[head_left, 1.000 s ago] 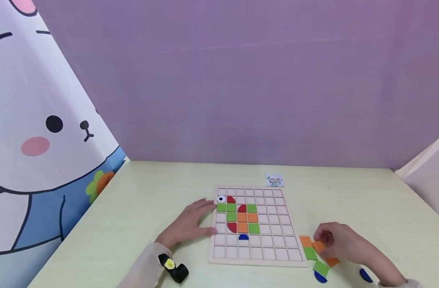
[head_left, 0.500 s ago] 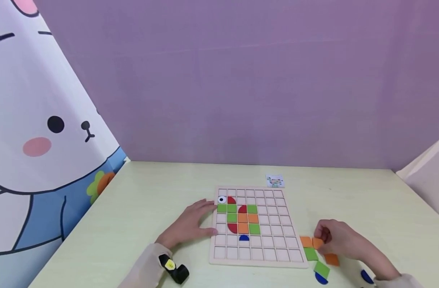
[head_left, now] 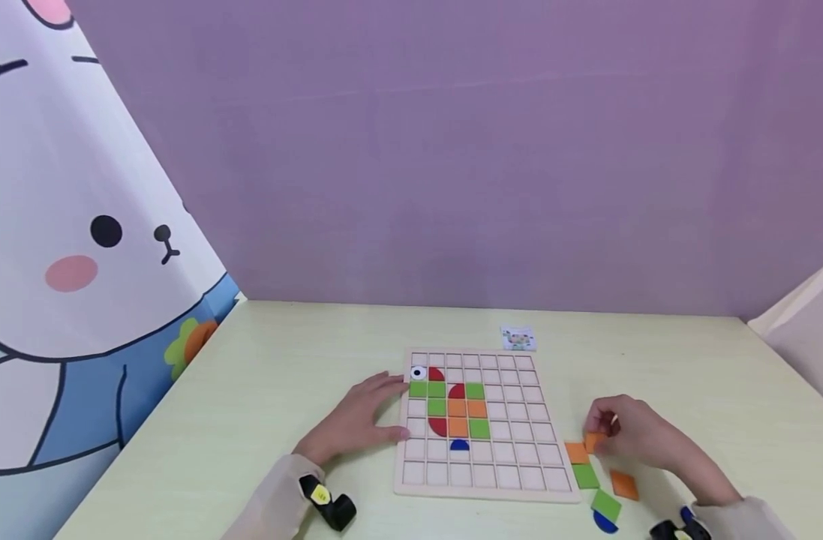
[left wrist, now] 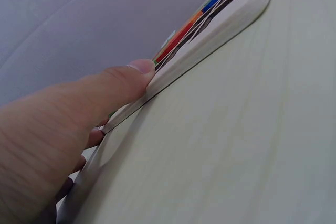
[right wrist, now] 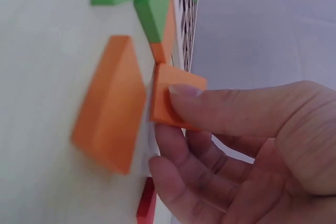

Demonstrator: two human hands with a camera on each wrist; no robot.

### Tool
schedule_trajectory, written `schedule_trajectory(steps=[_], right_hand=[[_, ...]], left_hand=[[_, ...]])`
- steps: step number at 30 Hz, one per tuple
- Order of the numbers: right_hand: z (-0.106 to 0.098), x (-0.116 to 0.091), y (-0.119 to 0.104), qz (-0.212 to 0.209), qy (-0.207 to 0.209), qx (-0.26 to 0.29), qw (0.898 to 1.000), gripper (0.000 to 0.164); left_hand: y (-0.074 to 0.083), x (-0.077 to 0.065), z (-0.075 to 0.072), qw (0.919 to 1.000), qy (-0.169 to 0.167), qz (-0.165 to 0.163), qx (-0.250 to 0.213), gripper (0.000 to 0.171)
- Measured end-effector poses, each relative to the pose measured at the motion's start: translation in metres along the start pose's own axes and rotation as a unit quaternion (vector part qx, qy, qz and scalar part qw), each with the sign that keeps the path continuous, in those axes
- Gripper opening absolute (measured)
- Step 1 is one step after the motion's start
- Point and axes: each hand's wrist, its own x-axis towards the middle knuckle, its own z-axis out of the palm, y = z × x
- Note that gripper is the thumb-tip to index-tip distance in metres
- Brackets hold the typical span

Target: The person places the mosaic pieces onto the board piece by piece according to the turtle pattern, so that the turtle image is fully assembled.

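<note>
- While the right hand (head_left: 630, 431) pinches an orange tile (right wrist: 164, 85) between thumb and fingers, that tile sits just beyond the right edge of the board (head_left: 485, 495)
- Its face looks square, so no long axis stands out; I cannot tell whether it clears the table (head_left: 316, 337)
- Between it and the board lies a flat orange piece (head_left: 576, 454)
- Well apart, the left hand (head_left: 357, 420), fingers spread, touches the board's left edge
</note>
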Motion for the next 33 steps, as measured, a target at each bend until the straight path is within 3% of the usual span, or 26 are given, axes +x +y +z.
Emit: schedule_trajectory(steps=[5, 20, 33], right_hand=[[-0.005, 0.005, -0.003, -0.035, 0.010, 0.000, 0.999, 0.020], [0.002, 0.036, -0.040, -0.066, 0.003, 0.043, 0.997, 0.012], [0.015, 0.073, -0.065, -0.058, 0.013, 0.043, 0.997, 0.012]], left_hand=[[0.001, 0.001, -0.001, 1.0000, -0.003, 0.000, 0.000, 0.076], [0.002, 0.000, -0.001, 1.0000, -0.003, -0.008, -0.004, 0.076], [0.002, 0.001, 0.000, 0.9999, -0.002, -0.010, -0.003, 0.076]])
